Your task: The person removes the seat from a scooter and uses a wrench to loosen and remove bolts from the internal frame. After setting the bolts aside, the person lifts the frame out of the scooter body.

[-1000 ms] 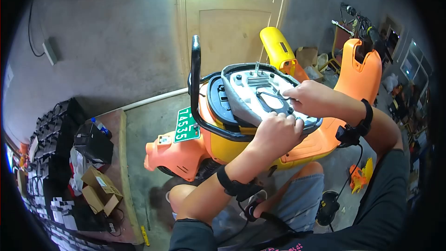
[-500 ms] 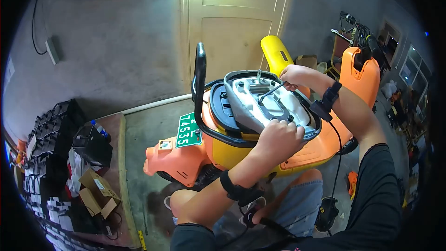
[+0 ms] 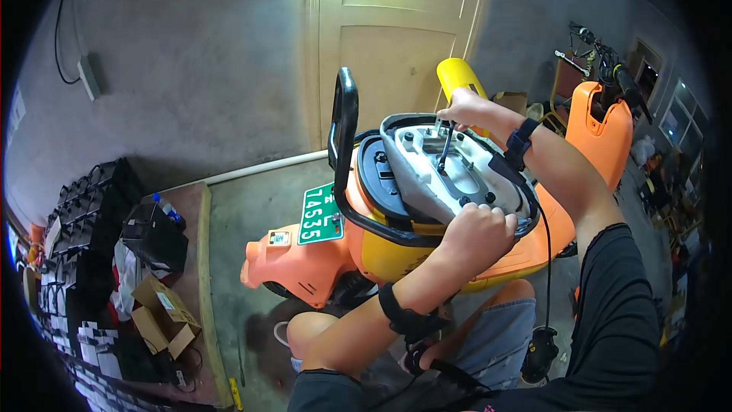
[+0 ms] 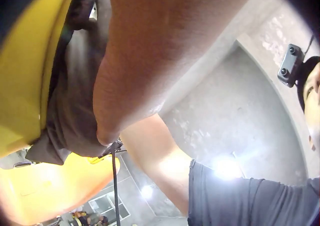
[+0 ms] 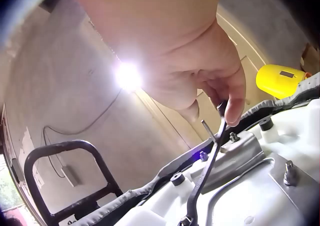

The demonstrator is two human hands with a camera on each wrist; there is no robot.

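Observation:
An upturned seat with a white underside (image 3: 412,154) and grey cover rests on an orange and yellow scooter (image 3: 305,261). My right hand (image 3: 474,111) pinches the upper end of a dark wrench (image 3: 446,149); its lower end sits on a nut at the metal plate, as the right wrist view shows with the wrench (image 5: 205,173) and the fingers (image 5: 235,103). My left hand (image 3: 480,236) grips the seat's near edge with curled fingers. In the left wrist view the grey cover (image 4: 75,96) lies beside the left hand, whose fingertips are hidden.
A black grab rail (image 3: 345,122) rises left of the seat. Beyond are a yellow part (image 3: 457,76) and a door (image 3: 396,53). Black boxes, a black case (image 3: 155,236) and an open carton (image 3: 164,317) stand at left. A cable hangs from the right wrist.
My right hand has swung the wrench's free end away from me and leftward around the nut. My left hand has stayed on the seat edge. The head view has shifted slightly.

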